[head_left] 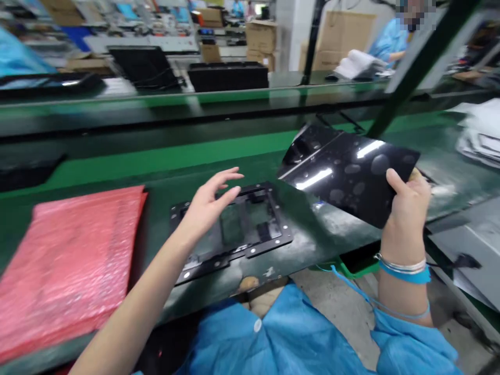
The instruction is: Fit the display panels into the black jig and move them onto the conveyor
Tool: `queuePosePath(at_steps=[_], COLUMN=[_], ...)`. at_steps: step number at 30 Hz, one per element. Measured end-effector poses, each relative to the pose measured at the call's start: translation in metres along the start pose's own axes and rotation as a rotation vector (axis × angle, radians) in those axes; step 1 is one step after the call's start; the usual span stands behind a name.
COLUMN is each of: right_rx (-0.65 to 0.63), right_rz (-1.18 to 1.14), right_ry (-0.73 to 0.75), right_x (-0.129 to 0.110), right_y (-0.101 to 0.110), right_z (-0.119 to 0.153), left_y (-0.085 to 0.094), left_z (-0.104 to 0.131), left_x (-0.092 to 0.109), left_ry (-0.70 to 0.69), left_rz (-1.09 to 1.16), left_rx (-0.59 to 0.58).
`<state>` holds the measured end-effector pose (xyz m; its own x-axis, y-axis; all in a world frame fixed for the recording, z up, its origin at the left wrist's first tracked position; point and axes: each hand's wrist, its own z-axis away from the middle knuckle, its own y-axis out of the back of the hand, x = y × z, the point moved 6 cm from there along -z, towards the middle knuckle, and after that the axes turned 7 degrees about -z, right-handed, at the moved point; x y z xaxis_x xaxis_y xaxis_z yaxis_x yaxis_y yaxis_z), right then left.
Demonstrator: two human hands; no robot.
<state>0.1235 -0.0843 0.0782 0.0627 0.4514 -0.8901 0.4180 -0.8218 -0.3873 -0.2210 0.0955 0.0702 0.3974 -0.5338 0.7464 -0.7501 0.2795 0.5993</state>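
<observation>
right hand (409, 200) pinches glossy black panel (351, 174) at one edge, tilted above green bench (156, 224). left hand (211, 200), fingers parted and loosely curled, over black frame (244, 221) lying on bench, pink bubble bags (78, 260) further left.

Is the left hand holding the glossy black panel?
No, the right hand grips the glossy black panel, while the left hand hovers empty over the black frame.
</observation>
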Motion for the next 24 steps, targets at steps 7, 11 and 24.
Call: queuePosePath(at_steps=[7, 11, 24], right_rx=[-0.33, -0.392, -0.499], right_rz=[0.12, 0.251, 0.437], right_ry=[-0.605, -0.636, -0.599], right_x=[0.081, 0.097, 0.107], right_y=[-0.065, -0.084, -0.129], right_z=[0.096, 0.128, 0.135], left_y=[0.064, 0.052, 0.043], left_z=[0.142, 0.169, 0.166], left_x=[-0.088, -0.1, -0.103], left_ry=[0.486, 0.51, 0.314], left_rz=[0.041, -0.013, -0.186], left_rx=[0.234, 0.105, -0.017])
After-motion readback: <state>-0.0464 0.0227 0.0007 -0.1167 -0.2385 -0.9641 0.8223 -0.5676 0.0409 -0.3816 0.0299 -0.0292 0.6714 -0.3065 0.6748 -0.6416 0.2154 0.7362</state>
